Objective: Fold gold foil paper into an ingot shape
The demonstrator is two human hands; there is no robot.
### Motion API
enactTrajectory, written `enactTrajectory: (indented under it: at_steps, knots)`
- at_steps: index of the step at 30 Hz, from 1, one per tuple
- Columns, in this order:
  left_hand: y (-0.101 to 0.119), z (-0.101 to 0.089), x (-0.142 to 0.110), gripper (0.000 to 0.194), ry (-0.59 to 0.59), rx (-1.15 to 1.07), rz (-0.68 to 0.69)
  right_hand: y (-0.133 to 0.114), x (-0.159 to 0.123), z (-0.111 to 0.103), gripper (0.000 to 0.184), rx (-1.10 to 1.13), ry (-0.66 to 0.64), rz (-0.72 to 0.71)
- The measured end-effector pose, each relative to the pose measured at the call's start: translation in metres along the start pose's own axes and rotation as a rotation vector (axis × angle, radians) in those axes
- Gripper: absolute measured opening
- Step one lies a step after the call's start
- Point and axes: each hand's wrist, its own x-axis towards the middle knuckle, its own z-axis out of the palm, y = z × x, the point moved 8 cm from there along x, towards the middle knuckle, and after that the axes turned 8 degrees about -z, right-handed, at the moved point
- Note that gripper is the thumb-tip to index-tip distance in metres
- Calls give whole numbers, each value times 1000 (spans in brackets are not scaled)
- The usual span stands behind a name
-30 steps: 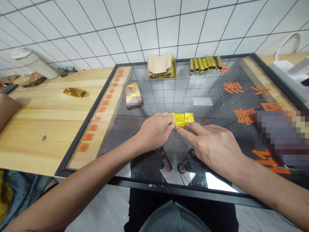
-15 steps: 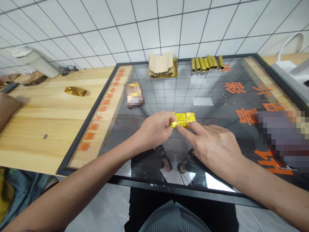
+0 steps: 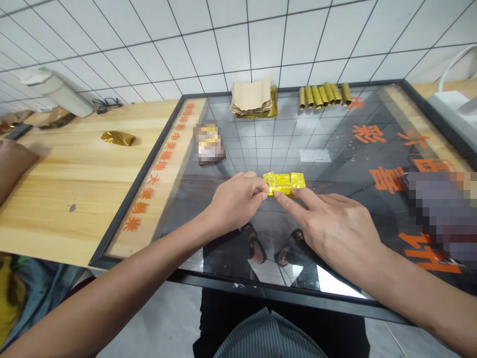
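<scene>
A folded piece of gold foil paper [image 3: 283, 180] lies flat on the dark glass top, its two ends folded over into bands. My left hand [image 3: 238, 201] is closed, thumb and forefinger pinched at the paper's left end. Stretched over from the right, my right hand [image 3: 331, 216] has its forefinger and middle finger spread, their tips on the paper's near edge. Its other fingers are partly tucked behind and hold nothing that I can see.
At the back stand a stack of brown-backed gold sheets [image 3: 251, 99] and several gold paper rolls [image 3: 324, 95]. A blurred small pack [image 3: 209, 144] lies left, a blurred dark item [image 3: 439, 214] right. Crumpled gold foil [image 3: 118, 138], glasses [image 3: 107, 105] and another person's arm [image 3: 13, 166] are on the wood.
The left hand's thumb and forefinger have drawn slightly left, uncovering more of the paper's left end. My right hand's fingers stay on the near edge. The view has shifted slightly.
</scene>
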Motion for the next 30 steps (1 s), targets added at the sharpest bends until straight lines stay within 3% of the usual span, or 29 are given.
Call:
enactTrajectory:
  at_steps: [30]
  knots:
    - [-1,1,1,9,124,25,-110,-5,4,2,52,-114,-86,13]
